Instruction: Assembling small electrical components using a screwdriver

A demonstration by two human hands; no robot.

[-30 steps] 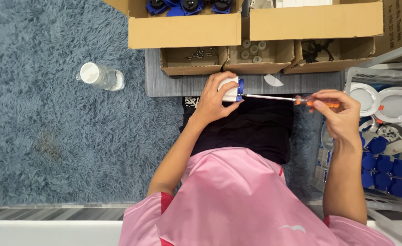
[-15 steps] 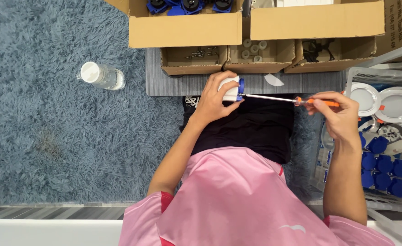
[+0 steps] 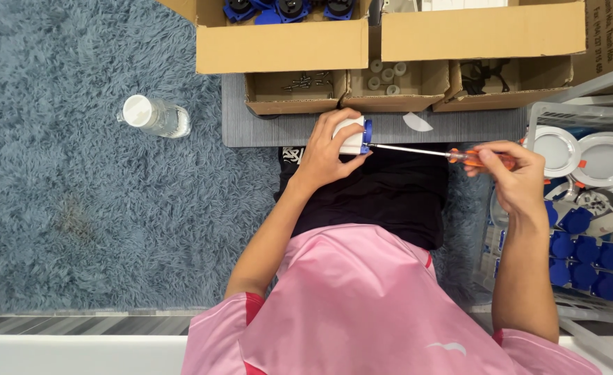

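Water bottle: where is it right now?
Head view, left side: the water bottle lies on the blue shag rug, left of the small cardboard trays and well clear of the left hand.

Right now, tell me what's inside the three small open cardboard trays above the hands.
The left tray holds dark screws, the middle tray small white round parts, the right tray black pieces. The big boxes above cover their far ends.
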